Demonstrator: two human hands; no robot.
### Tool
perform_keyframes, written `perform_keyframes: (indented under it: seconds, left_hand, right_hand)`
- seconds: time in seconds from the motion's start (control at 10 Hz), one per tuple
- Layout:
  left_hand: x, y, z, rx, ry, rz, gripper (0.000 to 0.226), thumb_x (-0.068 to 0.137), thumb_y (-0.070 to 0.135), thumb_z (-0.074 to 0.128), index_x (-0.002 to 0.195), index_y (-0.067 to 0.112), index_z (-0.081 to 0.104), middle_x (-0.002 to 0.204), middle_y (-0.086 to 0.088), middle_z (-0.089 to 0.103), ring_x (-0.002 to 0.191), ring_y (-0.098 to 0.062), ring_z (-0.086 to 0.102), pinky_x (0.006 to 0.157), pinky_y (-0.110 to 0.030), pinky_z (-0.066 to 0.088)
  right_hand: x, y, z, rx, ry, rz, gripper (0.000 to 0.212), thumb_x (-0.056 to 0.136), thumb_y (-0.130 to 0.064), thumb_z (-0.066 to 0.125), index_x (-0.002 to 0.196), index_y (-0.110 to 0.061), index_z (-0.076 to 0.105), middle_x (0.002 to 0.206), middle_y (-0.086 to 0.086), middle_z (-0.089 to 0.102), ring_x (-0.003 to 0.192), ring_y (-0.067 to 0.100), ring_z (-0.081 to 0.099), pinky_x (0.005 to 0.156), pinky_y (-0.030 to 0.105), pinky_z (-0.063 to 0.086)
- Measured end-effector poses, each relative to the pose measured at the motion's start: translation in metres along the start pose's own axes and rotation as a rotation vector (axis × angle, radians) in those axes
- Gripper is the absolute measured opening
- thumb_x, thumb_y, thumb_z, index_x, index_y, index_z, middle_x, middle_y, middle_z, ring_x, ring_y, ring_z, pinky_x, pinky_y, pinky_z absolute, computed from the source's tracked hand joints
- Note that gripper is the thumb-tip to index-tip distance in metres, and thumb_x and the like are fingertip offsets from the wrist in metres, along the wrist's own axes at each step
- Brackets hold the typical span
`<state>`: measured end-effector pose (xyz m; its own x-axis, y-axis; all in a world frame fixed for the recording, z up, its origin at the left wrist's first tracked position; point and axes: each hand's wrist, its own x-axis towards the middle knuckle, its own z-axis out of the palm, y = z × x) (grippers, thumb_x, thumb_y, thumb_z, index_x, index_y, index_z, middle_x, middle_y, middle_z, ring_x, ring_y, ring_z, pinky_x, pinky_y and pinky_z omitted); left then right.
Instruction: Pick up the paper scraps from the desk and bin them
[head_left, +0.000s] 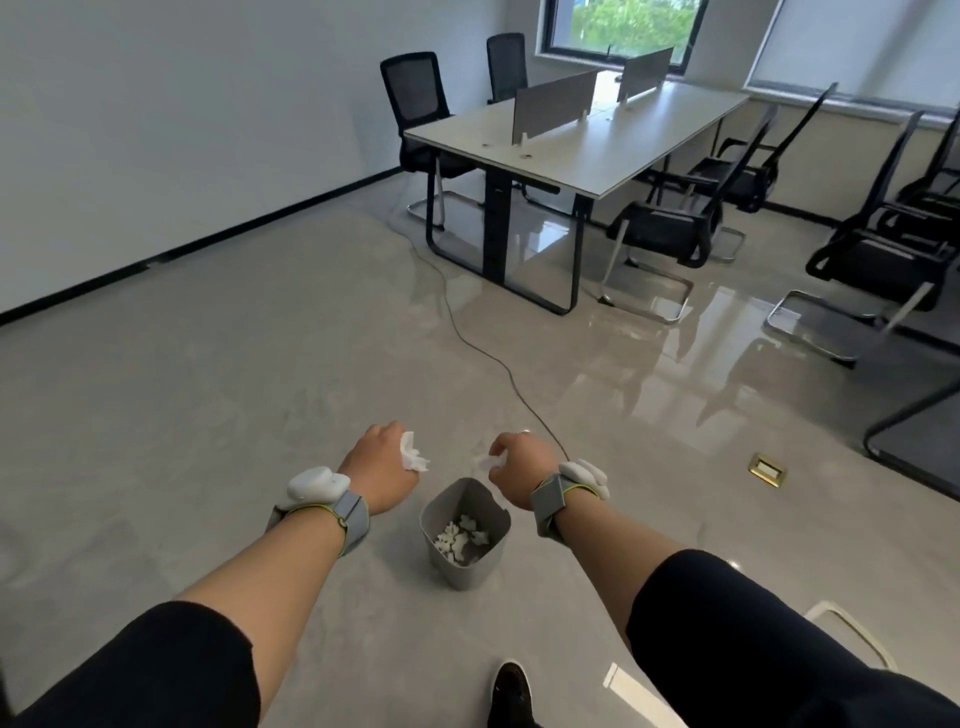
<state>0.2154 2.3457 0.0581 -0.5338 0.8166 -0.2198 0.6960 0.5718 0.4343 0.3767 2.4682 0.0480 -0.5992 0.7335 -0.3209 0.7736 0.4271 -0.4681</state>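
Head view: my left hand (382, 470) and right hand (519, 470) each clench white paper scraps (414, 453) above the grey bin (464, 564), itself holding scraps.

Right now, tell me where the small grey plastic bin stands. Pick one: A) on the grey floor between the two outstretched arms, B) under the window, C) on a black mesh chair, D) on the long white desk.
A: the small grey plastic bin sits on the floor between both arms, white paper scraps inside it.
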Motion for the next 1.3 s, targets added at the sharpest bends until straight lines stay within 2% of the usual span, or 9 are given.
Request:
perform_keyframes:
  seconds: [0.2, 0.3, 0.6, 0.8, 0.9, 1.0, 1.1, 1.2, 1.3]
  left_hand:
    - [0.071, 0.010, 0.006, -0.028, -0.043, -0.060, 0.026, 0.078, 0.023, 0.062, 0.089, 0.016, 0.039, 0.109, -0.015, 0.052, 0.089, -0.029, 0.048, 0.074, -0.033, 0.037]
    - [0.095, 0.007, 0.012, -0.036, -0.070, -0.102, 0.025, 0.080, 0.023, 0.061, 0.087, 0.016, 0.039, 0.108, -0.015, 0.052, 0.086, -0.026, 0.044, 0.073, -0.032, 0.036]
    - [0.137, -0.009, 0.030, -0.081, -0.158, -0.158, 0.023, 0.079, 0.020, 0.061, 0.090, 0.014, 0.042, 0.108, -0.017, 0.054, 0.092, -0.032, 0.052, 0.074, -0.032, 0.038]
    - [0.157, -0.001, 0.028, -0.120, -0.208, -0.134, 0.030, 0.075, 0.026, 0.062, 0.097, 0.015, 0.044, 0.114, -0.015, 0.056, 0.099, -0.034, 0.056, 0.078, -0.036, 0.045]
    - [0.166, 0.000, 0.026, -0.142, -0.302, -0.148, 0.074, 0.073, 0.038, 0.067, 0.136, 0.015, 0.035, 0.134, -0.014, 0.052, 0.117, -0.033, 0.053, 0.094, -0.040, 0.048]
    - [0.175, -0.004, 0.024, -0.141, -0.353, -0.147, 0.100, 0.073, 0.046, 0.070, 0.150, 0.021, 0.012, 0.149, -0.011, 0.041, 0.131, -0.031, 0.046, 0.104, -0.039, 0.043]
    - [0.180, -0.005, 0.017, -0.144, -0.350, -0.143, 0.095, 0.076, 0.046, 0.068, 0.150, 0.019, 0.015, 0.148, -0.011, 0.044, 0.130, -0.030, 0.047, 0.102, -0.035, 0.043]
    - [0.184, -0.007, 0.013, -0.143, -0.344, -0.123, 0.080, 0.081, 0.042, 0.065, 0.145, 0.015, 0.026, 0.142, -0.011, 0.049, 0.124, -0.030, 0.051, 0.095, -0.033, 0.044]
    - [0.191, -0.011, 0.012, -0.105, -0.316, -0.114, 0.075, 0.083, 0.041, 0.062, 0.145, 0.014, 0.030, 0.147, -0.010, 0.043, 0.130, -0.029, 0.046, 0.102, -0.037, 0.042]
  right_hand:
    - [0.085, 0.005, -0.015, 0.007, -0.086, -0.013, 0.028, 0.087, -0.020, 0.059, 0.114, -0.015, 0.062, 0.120, 0.011, 0.060, 0.106, 0.030, 0.059, 0.093, 0.036, 0.049]
    - [0.115, 0.005, -0.010, -0.004, -0.131, -0.011, 0.027, 0.088, -0.019, 0.058, 0.114, -0.015, 0.062, 0.120, 0.011, 0.060, 0.106, 0.030, 0.060, 0.092, 0.034, 0.048]
    - [0.166, 0.001, 0.004, -0.009, -0.170, 0.014, 0.028, 0.088, -0.019, 0.060, 0.115, -0.012, 0.062, 0.122, 0.013, 0.058, 0.109, 0.030, 0.057, 0.092, 0.035, 0.045]
    - [0.187, -0.010, 0.010, 0.015, -0.196, 0.057, 0.034, 0.086, -0.027, 0.062, 0.119, -0.016, 0.061, 0.124, 0.010, 0.060, 0.110, 0.029, 0.058, 0.093, 0.035, 0.047]
    - [0.192, -0.015, 0.008, 0.034, -0.200, 0.088, 0.046, 0.088, -0.036, 0.060, 0.130, -0.017, 0.055, 0.129, 0.011, 0.060, 0.115, 0.029, 0.058, 0.097, 0.036, 0.047]
    - [0.202, -0.015, 0.006, 0.083, -0.194, 0.142, 0.051, 0.093, -0.040, 0.052, 0.137, -0.015, 0.050, 0.134, 0.012, 0.058, 0.119, 0.030, 0.056, 0.099, 0.037, 0.045]
    - [0.208, -0.012, 0.002, 0.113, -0.194, 0.170, 0.052, 0.095, -0.043, 0.046, 0.138, -0.014, 0.049, 0.138, 0.012, 0.055, 0.124, 0.031, 0.053, 0.102, 0.037, 0.042]
    - [0.213, -0.010, 0.001, 0.111, -0.196, 0.172, 0.053, 0.096, -0.044, 0.043, 0.138, -0.012, 0.049, 0.138, 0.012, 0.055, 0.125, 0.031, 0.052, 0.103, 0.038, 0.042]
    - [0.217, -0.009, 0.003, 0.120, -0.178, 0.179, 0.052, 0.096, -0.044, 0.044, 0.138, -0.013, 0.049, 0.137, 0.012, 0.056, 0.124, 0.031, 0.053, 0.103, 0.039, 0.043]
